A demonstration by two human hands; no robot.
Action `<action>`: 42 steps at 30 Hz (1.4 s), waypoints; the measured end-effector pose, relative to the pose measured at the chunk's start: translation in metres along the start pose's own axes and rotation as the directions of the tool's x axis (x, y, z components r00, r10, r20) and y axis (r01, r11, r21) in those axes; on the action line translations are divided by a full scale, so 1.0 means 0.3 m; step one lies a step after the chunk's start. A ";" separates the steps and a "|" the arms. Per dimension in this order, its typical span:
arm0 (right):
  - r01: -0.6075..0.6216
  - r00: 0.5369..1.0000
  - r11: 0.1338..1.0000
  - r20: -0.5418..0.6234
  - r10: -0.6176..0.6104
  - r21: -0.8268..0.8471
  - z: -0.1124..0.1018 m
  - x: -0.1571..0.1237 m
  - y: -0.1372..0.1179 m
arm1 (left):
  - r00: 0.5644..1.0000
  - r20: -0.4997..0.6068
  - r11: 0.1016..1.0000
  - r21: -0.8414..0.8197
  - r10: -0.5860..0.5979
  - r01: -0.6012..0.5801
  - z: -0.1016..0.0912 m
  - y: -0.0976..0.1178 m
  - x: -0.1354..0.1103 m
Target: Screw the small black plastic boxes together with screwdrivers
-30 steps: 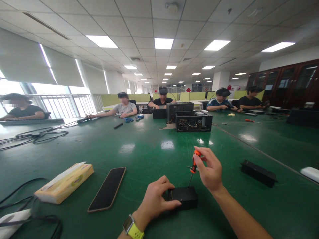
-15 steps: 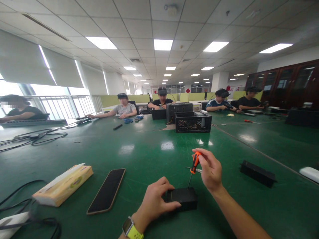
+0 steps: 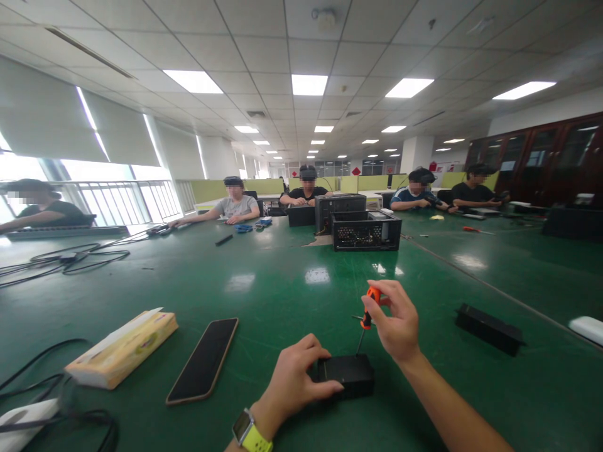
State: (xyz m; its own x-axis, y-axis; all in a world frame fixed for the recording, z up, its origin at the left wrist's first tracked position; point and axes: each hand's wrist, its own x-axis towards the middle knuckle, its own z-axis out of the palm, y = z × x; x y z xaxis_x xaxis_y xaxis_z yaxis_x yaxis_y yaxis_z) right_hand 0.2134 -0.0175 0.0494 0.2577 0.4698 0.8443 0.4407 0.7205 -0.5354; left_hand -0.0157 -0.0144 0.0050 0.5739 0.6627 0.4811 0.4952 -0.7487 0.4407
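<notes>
A small black box (image 3: 348,373) lies on the green table (image 3: 282,289) just in front of me. My left hand (image 3: 293,381), with a watch on a yellow-green strap at the wrist, grips the box's left end between thumb and fingers. My right hand (image 3: 396,321) pinches the orange handle of a small screwdriver (image 3: 366,315). The screwdriver stands nearly upright, its thin shaft pointing down onto the top of the box near the far edge.
A dark phone (image 3: 203,358) and a tissue box (image 3: 121,349) lie to the left, with black cables (image 3: 56,389) beyond. Another black box (image 3: 488,328) sits to the right. An open computer case (image 3: 365,230) stands mid-table. Several people sit along the far side.
The orange handle has tilted slightly between my right fingers, back and forth. My left hand and the black box have stayed put.
</notes>
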 end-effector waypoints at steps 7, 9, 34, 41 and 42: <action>-0.075 0.997 0.995 -0.001 0.075 0.065 0.000 -0.005 0.001 | 1.000 0.004 1.000 -0.018 -0.006 0.006 0.005 -0.006 0.000; -0.028 1.000 1.000 -0.003 0.028 -0.008 -0.001 0.000 -0.006 | 1.000 0.005 1.000 -0.025 -0.007 0.007 0.006 -0.005 -0.001; -0.004 1.000 0.999 -0.023 0.003 -0.055 -0.004 0.009 -0.007 | 1.000 0.018 0.999 -0.028 -0.015 0.016 0.001 -0.004 0.005; -0.029 0.999 1.000 -0.015 0.029 -0.007 -0.008 0.003 -0.008 | 1.000 0.016 1.000 -0.027 -0.015 0.015 0.003 -0.006 -0.001; -0.014 1.000 1.000 -0.015 0.013 -0.013 -0.008 0.003 -0.009 | 1.000 0.016 1.000 -0.025 -0.014 0.015 0.003 -0.006 -0.002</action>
State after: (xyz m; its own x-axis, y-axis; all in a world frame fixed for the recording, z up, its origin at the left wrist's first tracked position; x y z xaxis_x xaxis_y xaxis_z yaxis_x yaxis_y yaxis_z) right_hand 0.2144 -0.0201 0.0517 0.2764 0.4717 0.8373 0.4481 0.7074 -0.5465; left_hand -0.0164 -0.0133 0.0034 0.5770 0.6729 0.4628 0.4870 -0.7384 0.4665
